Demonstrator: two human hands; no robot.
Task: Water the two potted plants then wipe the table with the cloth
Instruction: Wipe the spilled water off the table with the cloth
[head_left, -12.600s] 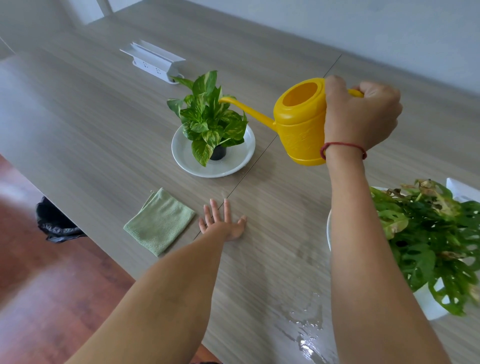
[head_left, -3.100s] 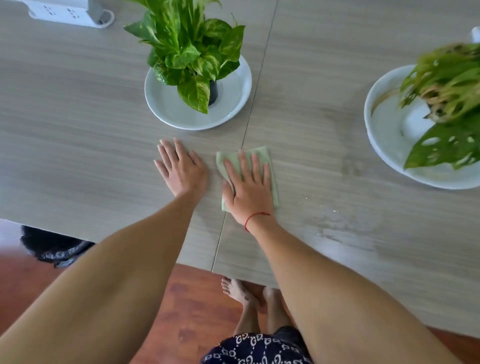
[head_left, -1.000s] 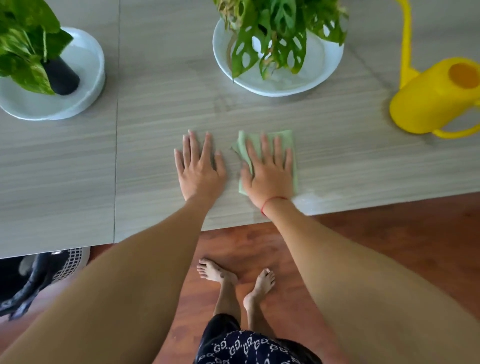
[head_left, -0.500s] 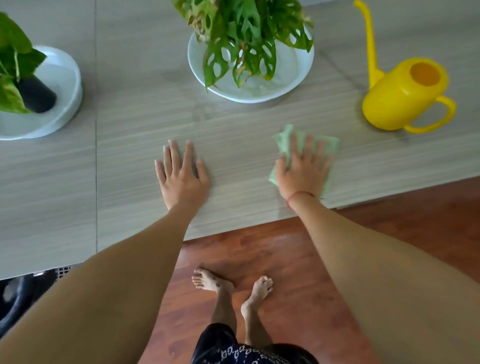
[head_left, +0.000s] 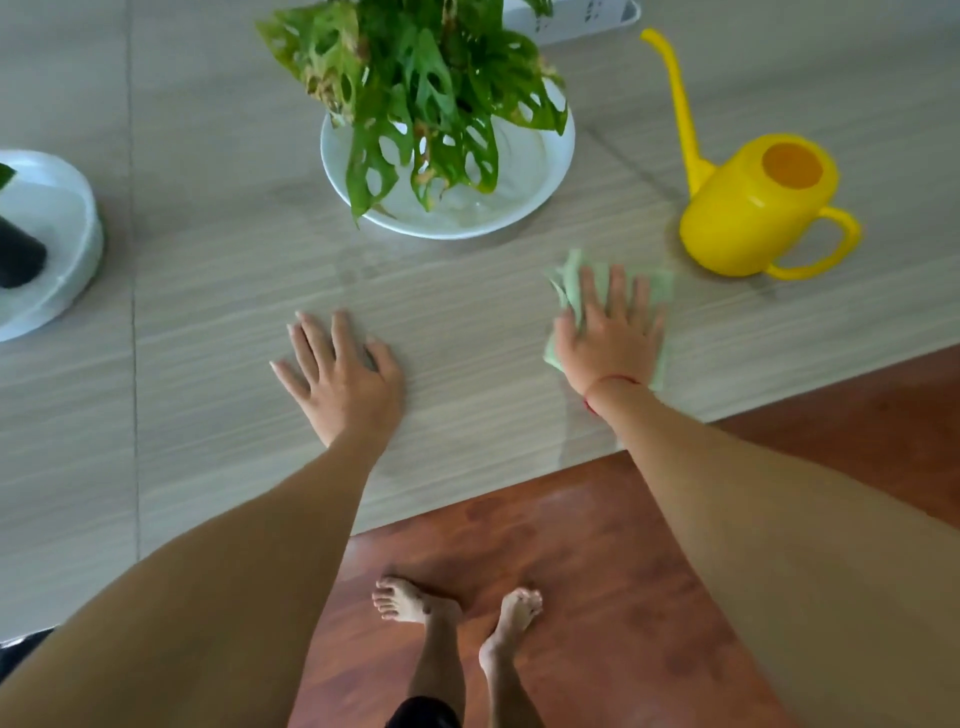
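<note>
The cloth (head_left: 655, 291) — soft, light, easily bunched — is pinned flat on the table (head_left: 218, 270) beside the watering can (head_left: 748, 213) under the right hand (head_left: 610, 332), fingers spread; the left hand (head_left: 340, 376) rests flat, unclenched.

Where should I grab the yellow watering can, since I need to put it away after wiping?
Take the watering can by its loop handle, coming from the right: the handle juts out right, open and unobstructed, while the long spout points away on the far-left side.

Bare forearms without sleeves, thin red string bracelet (head_left: 610, 385) on right wrist, bare feet (head_left: 415, 605), dark shorts (head_left: 423, 713)
</note>
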